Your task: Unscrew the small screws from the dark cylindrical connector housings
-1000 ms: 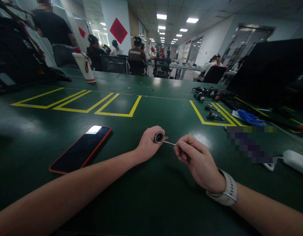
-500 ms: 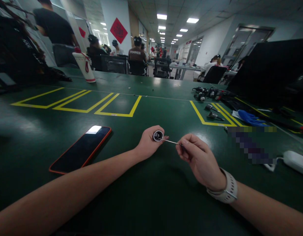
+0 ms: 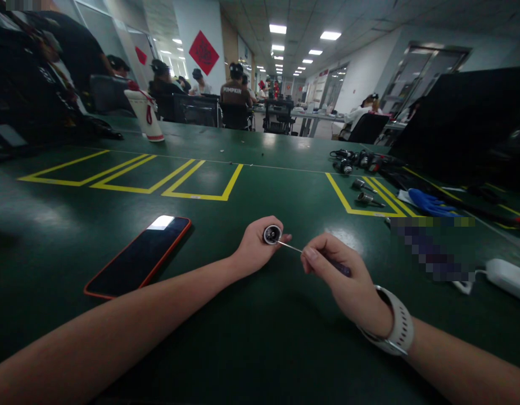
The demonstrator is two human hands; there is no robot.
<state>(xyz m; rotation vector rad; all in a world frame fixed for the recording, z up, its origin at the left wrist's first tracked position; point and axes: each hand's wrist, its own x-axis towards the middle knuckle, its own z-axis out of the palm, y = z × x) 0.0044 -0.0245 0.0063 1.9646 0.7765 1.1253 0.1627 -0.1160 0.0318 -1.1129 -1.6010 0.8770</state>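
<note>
My left hand [image 3: 257, 243] is wrapped round a dark cylindrical part [image 3: 272, 234] with a silver rim. Its open round end faces me and shows a small metal centre; the rest is hidden in the fist. In my right hand [image 3: 339, 275] is a screwdriver [image 3: 339, 266] with a dark handle and a thin metal shaft. The shaft points left, and its tip is at the lower right edge of the part's rim. Whether the tip touches the rim I cannot tell. A pale watch strap [image 3: 394, 323] circles my right wrist.
A phone in an orange case [image 3: 145, 256] lies on the green table [image 3: 260, 343], left of my hands. At right are metal parts [image 3: 367, 198], a blue glove [image 3: 432, 202] and a white power strip [image 3: 508, 278]. A white cup [image 3: 145, 115] stands at the back left.
The screwdriver's tip has moved from inside the part's opening to its lower right edge. My right hand has turned, so the handle now shows. The left hand has barely shifted.
</note>
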